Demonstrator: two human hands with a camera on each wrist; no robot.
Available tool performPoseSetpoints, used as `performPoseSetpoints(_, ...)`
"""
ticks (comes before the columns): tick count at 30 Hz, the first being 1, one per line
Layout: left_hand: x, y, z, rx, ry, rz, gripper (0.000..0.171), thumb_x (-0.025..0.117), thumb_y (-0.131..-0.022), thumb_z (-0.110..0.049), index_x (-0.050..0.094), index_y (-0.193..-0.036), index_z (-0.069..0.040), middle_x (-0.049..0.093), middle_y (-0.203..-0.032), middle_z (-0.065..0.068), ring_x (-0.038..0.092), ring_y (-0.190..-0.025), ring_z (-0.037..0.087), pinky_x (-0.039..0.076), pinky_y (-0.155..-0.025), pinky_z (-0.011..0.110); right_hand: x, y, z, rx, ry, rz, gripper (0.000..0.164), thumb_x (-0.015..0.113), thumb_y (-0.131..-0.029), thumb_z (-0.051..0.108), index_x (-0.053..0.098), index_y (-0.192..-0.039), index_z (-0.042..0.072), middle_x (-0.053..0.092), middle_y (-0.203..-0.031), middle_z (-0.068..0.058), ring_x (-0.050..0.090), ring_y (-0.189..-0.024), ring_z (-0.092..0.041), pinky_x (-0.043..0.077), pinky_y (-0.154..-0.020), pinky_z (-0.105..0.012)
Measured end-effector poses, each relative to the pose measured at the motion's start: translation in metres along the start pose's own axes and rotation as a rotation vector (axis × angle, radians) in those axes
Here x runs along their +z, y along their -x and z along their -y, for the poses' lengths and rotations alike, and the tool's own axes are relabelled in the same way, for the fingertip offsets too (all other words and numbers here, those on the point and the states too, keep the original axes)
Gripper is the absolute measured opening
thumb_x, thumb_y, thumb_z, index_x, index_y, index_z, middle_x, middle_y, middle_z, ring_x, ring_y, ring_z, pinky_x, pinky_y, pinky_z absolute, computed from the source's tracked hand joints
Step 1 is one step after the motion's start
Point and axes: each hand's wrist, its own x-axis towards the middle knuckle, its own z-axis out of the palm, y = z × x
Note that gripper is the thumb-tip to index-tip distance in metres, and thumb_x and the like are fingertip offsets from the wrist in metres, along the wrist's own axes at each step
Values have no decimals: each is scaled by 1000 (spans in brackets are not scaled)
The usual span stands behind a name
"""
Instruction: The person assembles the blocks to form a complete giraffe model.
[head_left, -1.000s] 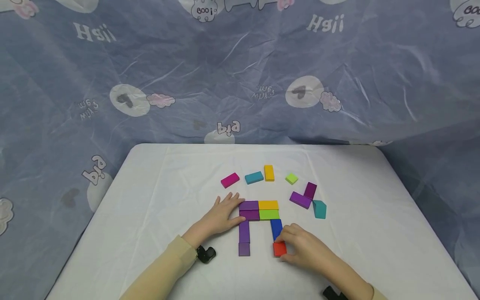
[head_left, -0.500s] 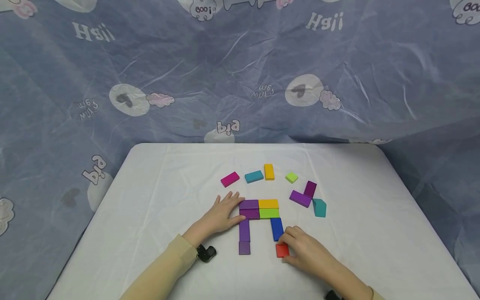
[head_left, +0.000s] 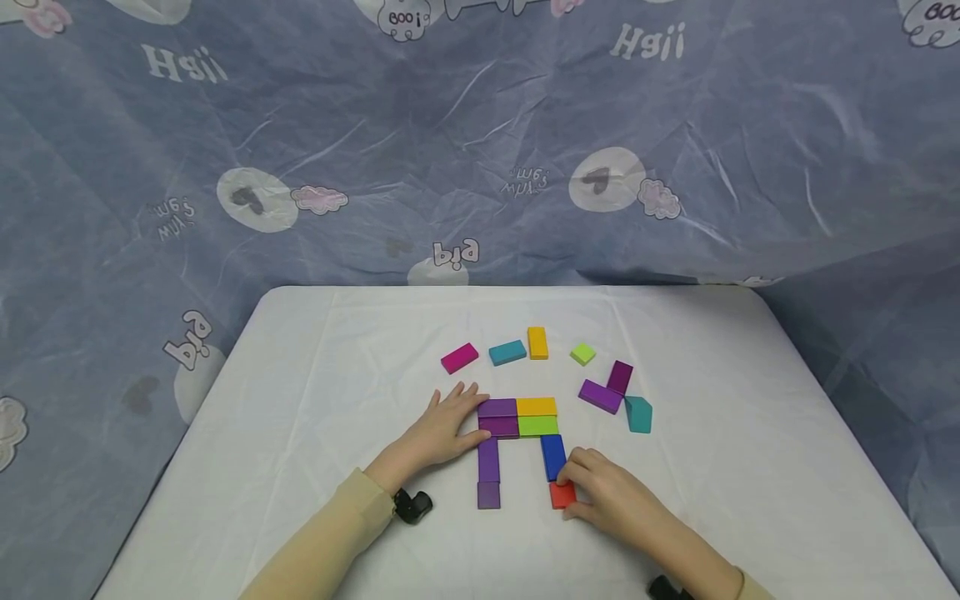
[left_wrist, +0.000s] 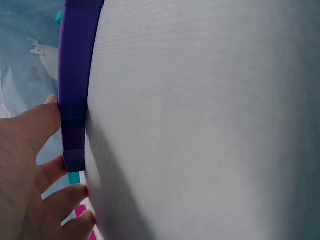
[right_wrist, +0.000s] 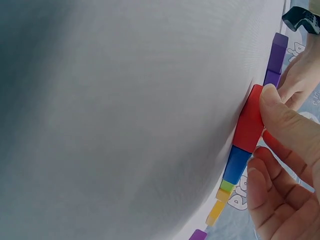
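My left hand lies with spread fingers along the left side of the block figure, thumb and fingertip touching its purple blocks. A column of two more purple blocks runs down below the thumb. Beside the purple pair at the top lie a yellow block and a lime green block. A slightly slanted blue block stands below the green one. My right hand pinches a red block between thumb and fingers, its upper end right at the blue block's lower end.
Loose blocks lie behind the figure: magenta, teal, yellow and lime green. To the right are two purple blocks and a teal five-sided block. A printed blue curtain hangs behind the white table.
The red block shifted right and toward me, opening a gap below the blue block, then went back up against it in my right hand. My left hand stayed in place.
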Motion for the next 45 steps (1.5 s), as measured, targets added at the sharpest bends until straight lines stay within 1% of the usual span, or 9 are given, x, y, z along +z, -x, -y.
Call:
performPoseSetpoints(5,0,0,0,-1,6,-8,63,57,-96,-48,42,-150,-17,32,-160,10,20,-152,31,11,-121,62,-1,-1,0,15,-14,12,33,89,-70,27,70,-96,16,52,-89,9,48,-82,-4,54,-73,-19)
performPoseSetpoints(9,0,1,0,10,13,-14,63,57,-96,-47,43,-149,-16,32,-160,12,21,-151,33,11,-120,63,-2,-2,-3,18,-36,-47,33,88,-72,29,70,-96,16,55,-90,8,50,-82,-3,56,-75,-22)
performPoseSetpoints(13,0,1,0,13,15,-16,62,57,-96,-47,43,-149,-17,33,-159,12,22,-151,33,12,-120,63,-9,-8,-12,80,-75,-88,27,83,-78,28,71,-100,16,59,-93,8,55,-85,-5,57,-79,-26)
performPoseSetpoints(17,0,1,0,6,14,-9,63,57,-97,-47,43,-150,-17,32,-160,11,21,-152,33,12,-120,62,-13,-20,-25,152,-102,-93,27,77,-85,26,72,-109,15,64,-102,4,62,-96,-13,57,-87,-35)
performPoseSetpoints(20,-1,1,-1,3,17,-5,63,57,-97,-47,42,-150,-16,31,-160,11,20,-152,32,11,-121,62,-14,-30,-30,175,-115,-81,33,73,-89,26,69,-119,12,65,-118,-5,63,-110,-24,54,-95,-45)
performPoseSetpoints(23,0,1,-1,2,17,-5,63,57,-97,-47,42,-150,-17,31,-160,11,20,-152,32,10,-121,62,-13,-39,-33,174,-115,-66,38,69,-93,25,65,-127,10,62,-129,-10,59,-120,-31,51,-100,-51)
performPoseSetpoints(32,-1,1,-2,1,27,4,64,56,-97,-47,41,-151,-18,30,-161,10,19,-152,31,9,-121,61,-6,-58,-39,217,-122,5,56,66,-95,30,50,-145,10,50,-146,-16,46,-136,-37,43,-107,-55)
performPoseSetpoints(37,-1,1,-2,0,30,14,67,58,-95,-49,40,-151,-18,29,-162,10,18,-153,31,8,-122,61,-4,-61,-41,196,-124,36,61,67,-94,31,47,-147,10,47,-151,-15,42,-140,-38,40,-110,-55)
performPoseSetpoints(45,-2,1,-2,-2,40,22,67,59,-95,-47,40,-151,-17,28,-162,10,17,-153,31,7,-122,61,-3,-62,-41,178,-104,45,62,69,-92,32,48,-146,9,49,-148,-14,42,-139,-38,39,-111,-55)
